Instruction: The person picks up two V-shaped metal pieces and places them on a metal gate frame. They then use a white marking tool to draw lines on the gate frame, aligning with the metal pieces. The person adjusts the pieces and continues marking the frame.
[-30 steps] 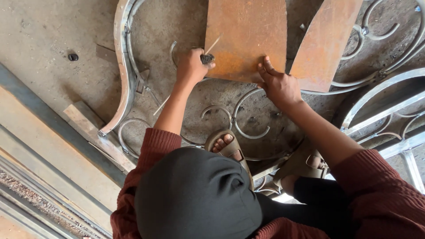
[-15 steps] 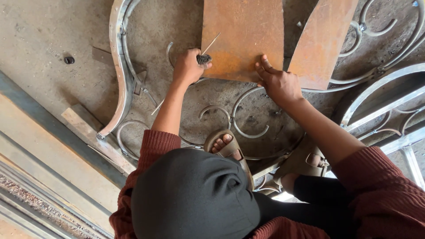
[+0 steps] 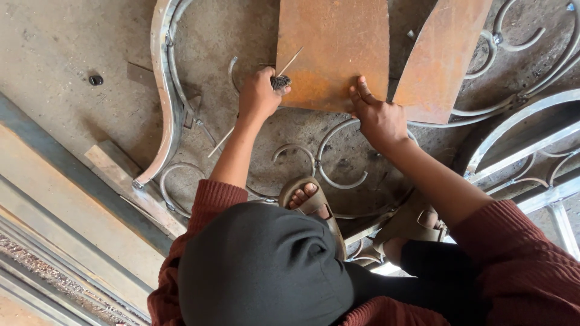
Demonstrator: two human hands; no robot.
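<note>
The rusty plate (image 3: pixel 332 51) lies flat on the concrete floor (image 3: pixel 60 54) over the scrollwork (image 3: pixel 338 175). The right hand (image 3: pixel 377 118), fingers spread, presses its near edge, apparently to steady it. The left hand (image 3: pixel 260 93) is closed around a thin rod (image 3: pixel 289 63) at the plate's near-left corner, tip seemingly on the plate.

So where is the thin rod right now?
In the head view, the thin rod slants from the left hand over the rusty plate's left edge.
</note>
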